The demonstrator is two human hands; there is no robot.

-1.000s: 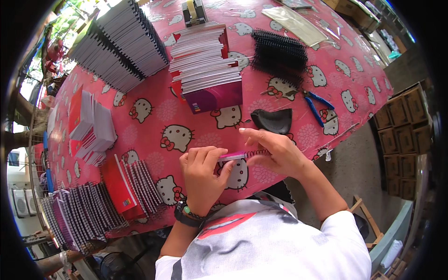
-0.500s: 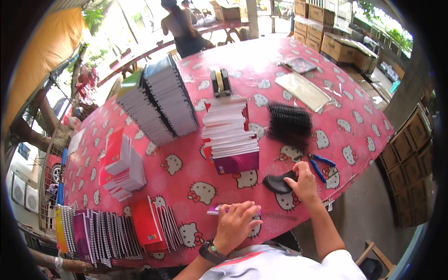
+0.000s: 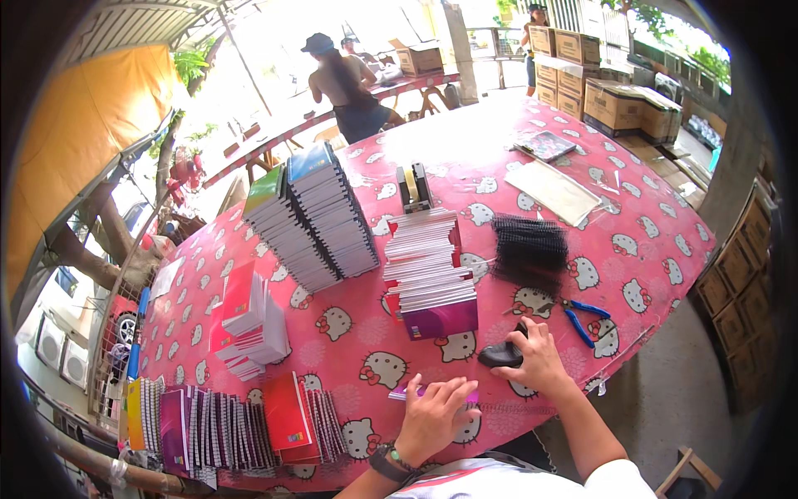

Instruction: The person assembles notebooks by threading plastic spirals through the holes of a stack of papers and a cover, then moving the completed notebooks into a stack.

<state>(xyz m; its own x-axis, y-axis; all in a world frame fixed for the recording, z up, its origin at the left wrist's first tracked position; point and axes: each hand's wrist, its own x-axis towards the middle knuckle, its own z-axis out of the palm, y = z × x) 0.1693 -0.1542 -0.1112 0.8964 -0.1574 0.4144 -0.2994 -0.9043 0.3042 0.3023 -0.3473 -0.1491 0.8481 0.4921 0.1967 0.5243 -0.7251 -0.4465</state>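
Note:
My left hand (image 3: pixel 432 420) rests with fingers stretched out on a small purple notebook (image 3: pixel 401 393), mostly covered by the hand. From the notebook a thin wire spiral (image 3: pixel 519 408) runs right along the table edge. My right hand (image 3: pixel 536 359) has its thumb and fingers around a smooth, black, curved object (image 3: pixel 499 355) on the table; its kind is unclear. Just right of this hand lie blue-handled pliers (image 3: pixel 584 320). Beyond my hands stands a row of purple-covered notebooks (image 3: pixel 440 320), and a pile of black spiral coils (image 3: pixel 529 249) lies to its right.
Spiral-bound notebooks (image 3: pixel 241 424) line the near left, with red booklets (image 3: pixel 249 320) behind them. Tall notebook stacks (image 3: pixel 320 229), a tape dispenser (image 3: pixel 413 187) and a cream sheet (image 3: pixel 553 191) stand or lie farther back. Cardboard boxes (image 3: pixel 615 108) and other people (image 3: pixel 345 87) are beyond the pink table.
The view has shifted, so the table sits lower and farther right. My right hand has come down over the black object, which lies flatter. My left hand stays on the notebook.

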